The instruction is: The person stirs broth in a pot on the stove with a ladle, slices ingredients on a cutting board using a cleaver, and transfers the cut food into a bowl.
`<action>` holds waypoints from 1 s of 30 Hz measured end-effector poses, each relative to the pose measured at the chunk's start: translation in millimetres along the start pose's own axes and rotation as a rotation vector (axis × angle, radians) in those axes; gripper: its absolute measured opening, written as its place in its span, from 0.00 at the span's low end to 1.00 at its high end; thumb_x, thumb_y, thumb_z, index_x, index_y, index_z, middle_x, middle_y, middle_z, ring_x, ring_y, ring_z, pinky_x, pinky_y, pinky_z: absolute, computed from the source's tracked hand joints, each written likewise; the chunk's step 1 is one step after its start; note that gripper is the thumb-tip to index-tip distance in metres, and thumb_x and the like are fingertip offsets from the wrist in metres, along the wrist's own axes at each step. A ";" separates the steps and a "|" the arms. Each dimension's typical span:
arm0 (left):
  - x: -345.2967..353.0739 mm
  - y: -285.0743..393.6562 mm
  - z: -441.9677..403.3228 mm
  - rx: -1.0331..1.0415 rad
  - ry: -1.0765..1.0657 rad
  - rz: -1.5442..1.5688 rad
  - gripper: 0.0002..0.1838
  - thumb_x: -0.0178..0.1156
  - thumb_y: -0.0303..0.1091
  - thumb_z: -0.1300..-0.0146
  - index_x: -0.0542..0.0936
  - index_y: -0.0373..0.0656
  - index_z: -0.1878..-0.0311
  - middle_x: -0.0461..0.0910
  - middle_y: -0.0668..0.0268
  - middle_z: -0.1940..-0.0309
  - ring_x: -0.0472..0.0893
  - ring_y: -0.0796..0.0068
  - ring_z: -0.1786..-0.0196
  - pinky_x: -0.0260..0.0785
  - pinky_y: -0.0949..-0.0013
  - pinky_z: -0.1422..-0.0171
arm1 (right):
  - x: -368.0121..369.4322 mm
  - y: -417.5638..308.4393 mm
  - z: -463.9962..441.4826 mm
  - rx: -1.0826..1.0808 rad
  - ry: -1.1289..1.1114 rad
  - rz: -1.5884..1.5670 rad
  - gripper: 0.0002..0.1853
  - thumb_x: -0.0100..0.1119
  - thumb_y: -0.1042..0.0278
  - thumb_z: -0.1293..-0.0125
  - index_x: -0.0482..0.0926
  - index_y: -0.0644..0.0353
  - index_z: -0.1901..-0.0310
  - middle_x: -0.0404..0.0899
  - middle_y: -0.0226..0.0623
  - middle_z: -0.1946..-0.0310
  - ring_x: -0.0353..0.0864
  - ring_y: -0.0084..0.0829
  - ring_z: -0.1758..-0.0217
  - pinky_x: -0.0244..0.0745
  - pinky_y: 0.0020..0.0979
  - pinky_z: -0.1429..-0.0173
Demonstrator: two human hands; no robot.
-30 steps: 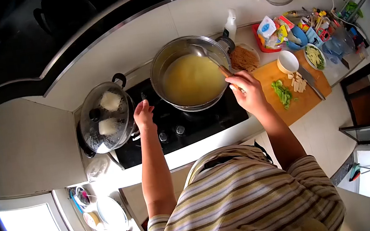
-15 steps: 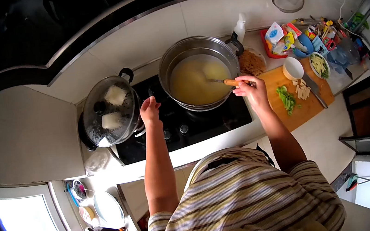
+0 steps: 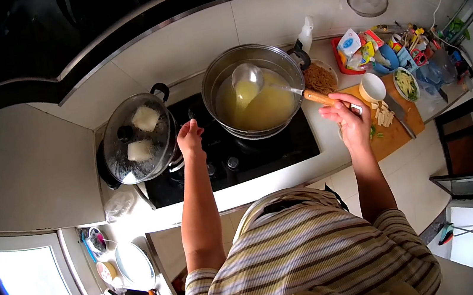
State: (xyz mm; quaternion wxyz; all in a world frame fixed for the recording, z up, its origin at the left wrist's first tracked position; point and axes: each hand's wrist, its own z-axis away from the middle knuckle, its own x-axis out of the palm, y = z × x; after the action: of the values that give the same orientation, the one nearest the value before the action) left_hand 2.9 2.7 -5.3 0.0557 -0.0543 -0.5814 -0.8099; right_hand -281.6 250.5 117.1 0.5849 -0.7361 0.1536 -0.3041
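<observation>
Ladle [image 3: 293, 90]: located at the pot [image 3: 216, 78], its metal bowl [image 3: 247, 75] over the soup [image 3: 270, 107] and inside the rim. Whether the bowl is clear of the liquid cannot be told. The wooden handle [image 3: 318, 98] slants out past the right side of the pot.

Right hand [image 3: 348, 121]: fingers closed around the outer part of the handle.

Left hand [image 3: 190, 140]: fingers drawn together over the stove [image 3: 261, 156], left of the pot; whether they hold anything cannot be determined.

Handling assessment: the ladle is judged stiff and sturdy, light when unfilled and bowl-heavy when filled. The metal is probably slippery when wet and may be hot; the wood is the proper place to take hold. The pot is judged heavy, and its dark side handle [image 3: 302, 55] is the likely grip.

Surroundings: a covered pan [image 3: 141, 137] stands left of the pot. To the right are brown shreds [image 3: 320, 78] and a cutting board [image 3: 388, 144] bearing a white bowl [image 3: 372, 88] and a knife [image 3: 405, 125].
</observation>
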 end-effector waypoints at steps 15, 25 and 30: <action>-3.0 0.9 6.2 -0.038 -0.005 -0.014 0.12 0.60 0.39 0.38 0.79 0.43 0.57 0.78 0.72 0.72 0.75 0.79 0.69 0.62 0.73 0.63 | 4.6 -13.2 29.5 -0.728 -0.673 1.185 0.14 0.57 0.80 0.49 0.80 0.59 0.58 0.75 0.48 0.55 0.80 0.44 0.60 0.78 0.37 0.59; -70.1 48.9 80.3 -0.035 -0.275 -0.002 0.08 0.56 0.32 0.35 0.79 0.41 0.55 0.80 0.70 0.68 0.75 0.82 0.66 0.67 0.78 0.58 | 22.6 -9.1 20.4 -0.685 -0.811 1.242 0.12 0.56 0.78 0.50 0.79 0.59 0.62 0.74 0.44 0.59 0.78 0.43 0.63 0.75 0.39 0.60; -133.2 84.0 64.4 0.208 -0.102 -0.075 0.08 0.57 0.30 0.36 0.79 0.38 0.57 0.80 0.69 0.70 0.74 0.82 0.69 0.67 0.78 0.62 | 37.0 -17.0 20.3 -0.593 -0.804 1.249 0.12 0.59 0.78 0.52 0.81 0.57 0.62 0.75 0.39 0.60 0.78 0.42 0.64 0.74 0.38 0.61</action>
State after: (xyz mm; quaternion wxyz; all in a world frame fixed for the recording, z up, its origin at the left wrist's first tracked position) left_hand 148.9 40.7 73.5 0.0013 -0.0675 -0.6661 -0.7428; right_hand -242.7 249.2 140.6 0.4374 -0.6920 0.3894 0.4220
